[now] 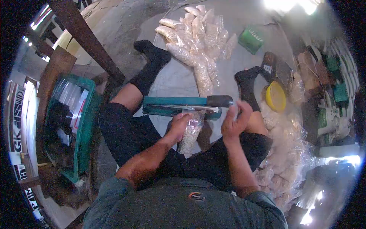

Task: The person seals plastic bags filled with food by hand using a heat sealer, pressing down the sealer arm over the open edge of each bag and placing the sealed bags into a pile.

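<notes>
- Clear plastic bag of small, pale pieces: it lies between the person's legs, just on the near side of the teal bar sealer; its long axis runs near to far, filled end near, gathered top at the sealer.
- The left hand pinches the bag's upper left edge between thumb and fingers and is the nearer hand to it.
- The right hand is apart from the bag, fingers loosely spread, beside the rounded black handle; blur hides whether it touches.
- The sealer's long, straight arm runs left to right, across the bag's axis; whether film lies between its bars, I cannot tell.
- The film is thin, glossy and wrinkled, the contents lumpy.
- Far: plump filled bags in a pile; right: a smooth yellow bowl.
</notes>
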`<state>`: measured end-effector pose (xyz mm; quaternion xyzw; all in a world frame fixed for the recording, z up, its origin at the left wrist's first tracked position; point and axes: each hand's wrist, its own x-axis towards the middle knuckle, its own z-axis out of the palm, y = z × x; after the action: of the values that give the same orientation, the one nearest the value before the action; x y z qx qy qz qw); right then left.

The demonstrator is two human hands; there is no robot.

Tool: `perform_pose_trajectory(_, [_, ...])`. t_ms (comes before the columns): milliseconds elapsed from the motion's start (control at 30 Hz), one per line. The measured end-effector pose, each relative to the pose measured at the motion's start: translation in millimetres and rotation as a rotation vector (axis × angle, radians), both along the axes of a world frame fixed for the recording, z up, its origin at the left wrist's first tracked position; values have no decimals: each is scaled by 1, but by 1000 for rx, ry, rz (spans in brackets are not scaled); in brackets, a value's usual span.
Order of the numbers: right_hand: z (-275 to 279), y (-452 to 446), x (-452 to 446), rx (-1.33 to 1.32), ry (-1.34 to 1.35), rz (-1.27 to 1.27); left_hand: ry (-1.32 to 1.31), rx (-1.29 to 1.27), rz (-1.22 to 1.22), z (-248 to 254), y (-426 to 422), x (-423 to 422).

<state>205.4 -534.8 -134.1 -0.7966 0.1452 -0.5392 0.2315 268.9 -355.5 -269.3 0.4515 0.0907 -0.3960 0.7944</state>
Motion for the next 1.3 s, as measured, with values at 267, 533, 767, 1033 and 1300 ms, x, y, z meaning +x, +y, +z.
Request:
perform_pose_trajectory(267, [-104,12,-84,974,899,510,-450,145,-127,22,5,-24])
perform_pose_trajectory(533, [-68,28,-85,790,1262,719,-601,140,-272,73,45,-51])
perform_pose_trajectory(767, [-2,-25,-63,530,1378,1171,-695,244,-756,-2,82,-56])
perform_pose_trajectory(1033, [-69,-207,42,232,1168,231,-1066,853,-343,195,233,-27])
perform_pose_trajectory(1300, [-184,-198,114,-8,583,357,-188,1257,-522,312,257,-127])
